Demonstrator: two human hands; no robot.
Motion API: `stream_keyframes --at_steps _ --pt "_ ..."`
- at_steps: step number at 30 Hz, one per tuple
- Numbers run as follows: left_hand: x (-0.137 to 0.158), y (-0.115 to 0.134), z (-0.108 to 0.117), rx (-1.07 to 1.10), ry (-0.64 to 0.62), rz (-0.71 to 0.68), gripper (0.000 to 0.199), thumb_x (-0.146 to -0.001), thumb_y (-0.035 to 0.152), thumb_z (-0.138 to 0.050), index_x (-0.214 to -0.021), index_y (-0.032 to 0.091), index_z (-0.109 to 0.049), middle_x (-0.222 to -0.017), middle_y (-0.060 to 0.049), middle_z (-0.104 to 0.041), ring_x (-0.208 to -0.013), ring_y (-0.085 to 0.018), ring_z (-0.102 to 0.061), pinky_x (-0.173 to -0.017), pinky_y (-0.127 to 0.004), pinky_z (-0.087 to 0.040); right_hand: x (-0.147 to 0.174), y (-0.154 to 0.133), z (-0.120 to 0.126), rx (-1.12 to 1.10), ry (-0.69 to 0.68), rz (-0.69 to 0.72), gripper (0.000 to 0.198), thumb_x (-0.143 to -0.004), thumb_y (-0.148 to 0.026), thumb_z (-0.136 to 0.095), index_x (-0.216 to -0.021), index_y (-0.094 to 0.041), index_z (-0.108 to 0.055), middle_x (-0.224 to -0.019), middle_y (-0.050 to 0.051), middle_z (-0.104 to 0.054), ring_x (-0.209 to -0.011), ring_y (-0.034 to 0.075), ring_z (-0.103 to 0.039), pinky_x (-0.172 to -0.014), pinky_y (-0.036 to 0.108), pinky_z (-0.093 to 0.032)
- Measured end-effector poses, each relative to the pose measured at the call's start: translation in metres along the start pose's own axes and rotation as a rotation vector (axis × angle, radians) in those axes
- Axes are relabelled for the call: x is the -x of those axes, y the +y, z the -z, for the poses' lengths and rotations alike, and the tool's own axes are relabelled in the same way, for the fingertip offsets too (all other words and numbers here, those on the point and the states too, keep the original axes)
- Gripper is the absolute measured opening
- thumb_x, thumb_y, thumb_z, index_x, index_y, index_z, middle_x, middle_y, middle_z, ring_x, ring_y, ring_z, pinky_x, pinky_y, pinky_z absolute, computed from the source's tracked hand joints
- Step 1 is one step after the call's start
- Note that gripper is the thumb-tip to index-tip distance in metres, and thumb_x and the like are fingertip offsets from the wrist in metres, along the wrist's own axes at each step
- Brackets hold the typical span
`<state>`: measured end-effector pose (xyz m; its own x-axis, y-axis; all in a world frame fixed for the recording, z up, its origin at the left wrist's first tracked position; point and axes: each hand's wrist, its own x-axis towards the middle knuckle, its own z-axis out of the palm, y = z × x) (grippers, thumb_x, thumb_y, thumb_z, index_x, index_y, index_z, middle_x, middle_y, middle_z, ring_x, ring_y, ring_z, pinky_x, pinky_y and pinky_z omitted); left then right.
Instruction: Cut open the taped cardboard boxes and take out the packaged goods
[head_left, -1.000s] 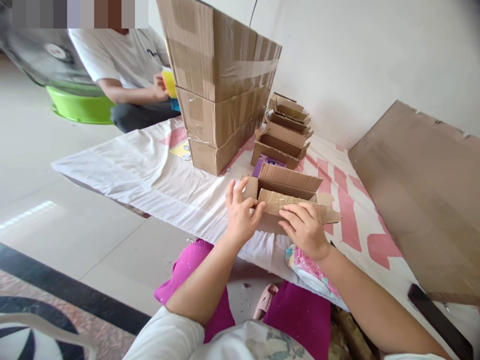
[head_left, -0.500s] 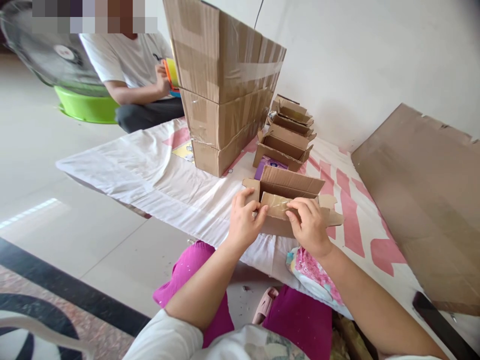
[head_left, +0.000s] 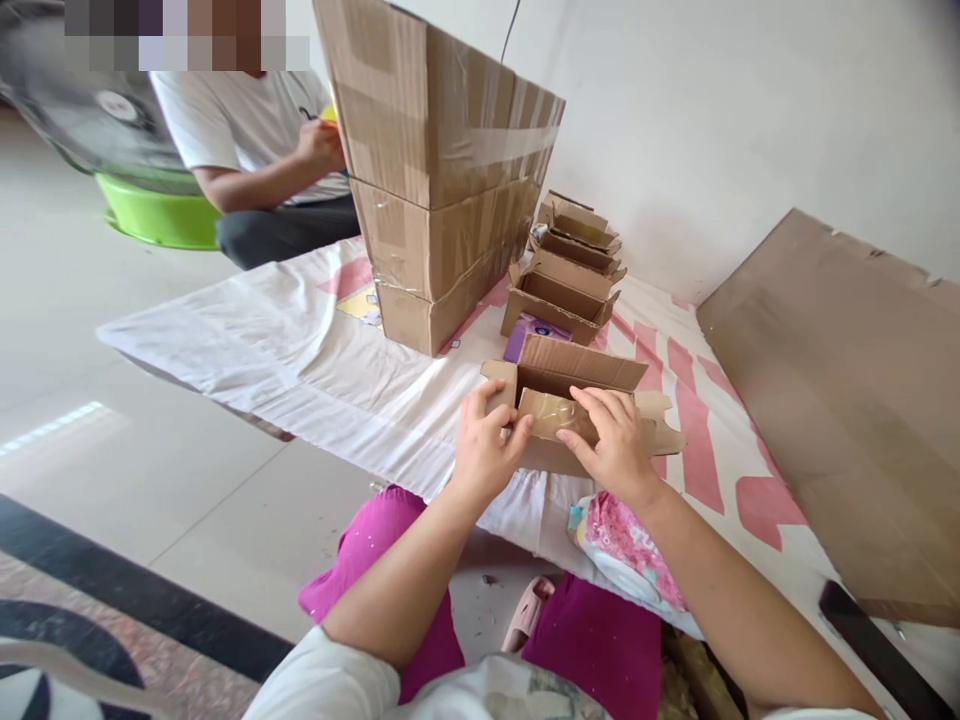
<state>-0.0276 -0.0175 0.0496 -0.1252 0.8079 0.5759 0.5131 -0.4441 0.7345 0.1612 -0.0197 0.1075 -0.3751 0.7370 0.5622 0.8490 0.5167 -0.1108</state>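
Observation:
A small open cardboard box [head_left: 551, 457] stands at the near edge of the cloth-covered surface, flaps raised or spread outward. My left hand [head_left: 487, 435] grips its front left corner, the thumb against the front flap [head_left: 551, 410], which carries shiny clear tape. My right hand [head_left: 616, 440] holds the same flap farther right, fingers over its top edge and thumb on the near face. A purple box [head_left: 531, 336] sits just behind the open box. The inside of the open box is mostly hidden by the flap.
Stacked taped cartons [head_left: 457, 180] rise at the back left. Several open boxes [head_left: 562, 290] line up behind mine. A large cardboard sheet [head_left: 840, 400] leans at right. A pink patterned bundle [head_left: 626, 545] lies near my right forearm. Another person [head_left: 247, 140] sits beside a fan [head_left: 97, 110].
My right thumb and fingertips have spread apart along the flap after being pinched close together at the tape. My left hand keeps its grip. The view has shifted slightly.

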Motion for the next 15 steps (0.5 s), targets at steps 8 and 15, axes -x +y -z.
stream_keyframes --at_steps 8,15 --pt "0.002 0.001 -0.002 0.008 -0.020 -0.009 0.020 -0.087 0.028 -0.060 -0.070 0.018 -0.057 -0.127 -0.010 -0.051 -0.118 -0.027 -0.053 -0.099 -0.048 -0.048 -0.013 -0.005 -0.007 -0.099 0.006 0.017 0.028 -0.089 -0.034 -0.061 -0.114 -0.021 -0.066 -0.108 0.009 -0.066 -0.104 0.026 -0.055 -0.093 0.046 -0.046" --pt "0.002 0.002 -0.002 0.008 -0.011 -0.018 0.021 -0.088 0.028 -0.060 -0.069 0.018 -0.056 -0.126 -0.011 -0.051 -0.118 -0.028 -0.053 -0.099 -0.048 -0.048 -0.015 -0.007 -0.007 -0.164 0.013 0.057 0.028 -0.089 -0.026 -0.060 -0.117 -0.022 -0.064 -0.107 0.008 -0.067 -0.102 0.025 -0.056 -0.093 0.045 -0.048"
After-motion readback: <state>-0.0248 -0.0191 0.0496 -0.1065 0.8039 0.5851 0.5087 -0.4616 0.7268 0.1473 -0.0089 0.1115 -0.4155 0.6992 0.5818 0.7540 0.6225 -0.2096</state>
